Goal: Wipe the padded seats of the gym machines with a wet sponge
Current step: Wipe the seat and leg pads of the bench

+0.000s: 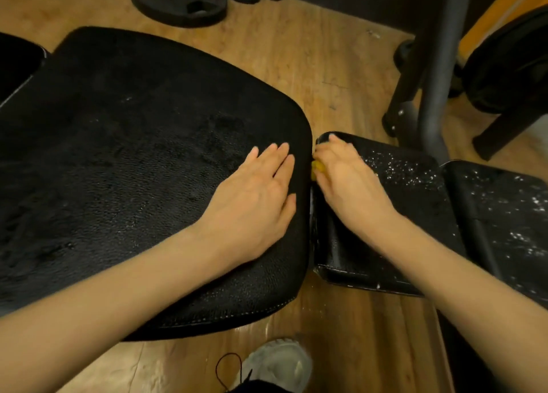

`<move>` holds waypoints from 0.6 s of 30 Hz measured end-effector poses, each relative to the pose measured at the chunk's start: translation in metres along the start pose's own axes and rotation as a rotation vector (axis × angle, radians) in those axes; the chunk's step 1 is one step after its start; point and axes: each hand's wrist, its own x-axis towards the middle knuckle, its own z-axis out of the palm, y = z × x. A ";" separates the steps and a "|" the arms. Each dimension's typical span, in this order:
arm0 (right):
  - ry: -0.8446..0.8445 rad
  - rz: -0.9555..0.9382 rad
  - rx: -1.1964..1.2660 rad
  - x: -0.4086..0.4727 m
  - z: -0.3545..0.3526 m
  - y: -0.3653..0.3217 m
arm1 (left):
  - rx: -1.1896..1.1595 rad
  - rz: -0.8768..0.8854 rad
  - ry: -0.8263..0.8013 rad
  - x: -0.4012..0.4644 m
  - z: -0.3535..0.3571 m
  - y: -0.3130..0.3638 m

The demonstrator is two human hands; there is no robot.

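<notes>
A wide black padded seat (124, 161) fills the left and middle of the view, its textured surface damp in patches. My left hand (255, 197) lies flat and open on its right edge. My right hand (347, 179) presses a yellow sponge (316, 167) into the gap between that seat and a smaller black pad (409, 191). Only a small bit of the sponge shows beside the fingers. The smaller pad and a further black pad (504, 215) at the right carry white foam specks.
Wooden floor (326, 75) surrounds the bench. Black weight plates (178, 1) lie on the floor at the top. A grey metal post (436, 81) and black frame legs stand at the upper right. My grey shoe (278, 363) is at the bottom.
</notes>
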 end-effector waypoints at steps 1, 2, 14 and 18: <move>-0.007 0.071 -0.015 0.021 0.000 0.002 | 0.004 -0.007 -0.012 0.008 0.002 -0.002; -0.007 0.123 -0.021 0.037 0.000 0.003 | 0.013 -0.015 -0.030 0.013 0.005 -0.006; 0.033 0.180 -0.108 0.046 0.011 -0.001 | 0.063 0.013 0.078 0.010 0.022 -0.017; 0.088 0.210 -0.073 0.045 0.010 -0.001 | 0.053 0.018 0.084 0.011 0.023 -0.017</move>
